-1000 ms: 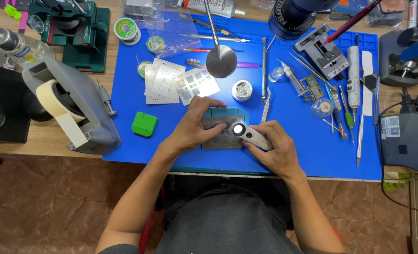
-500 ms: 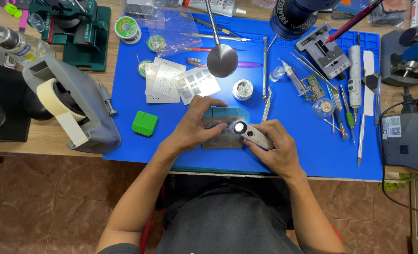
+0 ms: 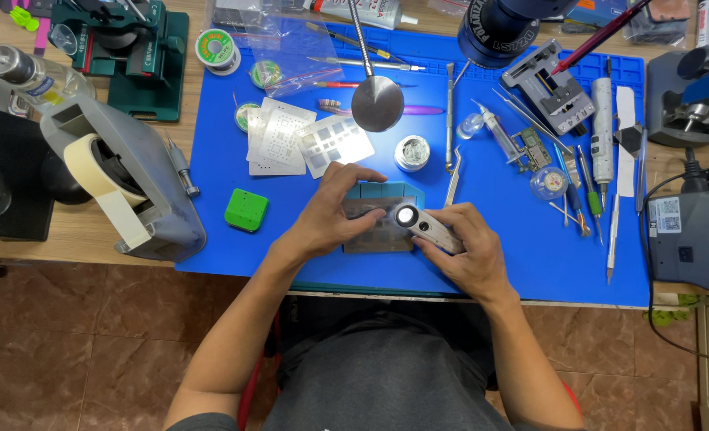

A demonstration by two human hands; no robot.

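Holding a lit loupe [image 3: 418, 223] over a stencil plate [image 3: 378, 227], both hands [image 3: 330, 214] [image 3: 468, 255] gripping.

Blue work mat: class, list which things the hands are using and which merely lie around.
In use:
left hand
right hand
lit loupe
stencil block

Lying about:
green square block
tape dispenser
loose stencils
tweezers
round tin

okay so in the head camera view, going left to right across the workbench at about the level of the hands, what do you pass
Tape dispenser → green square block → left hand → lit loupe in the right hand → grey power unit at the bench's right edge.
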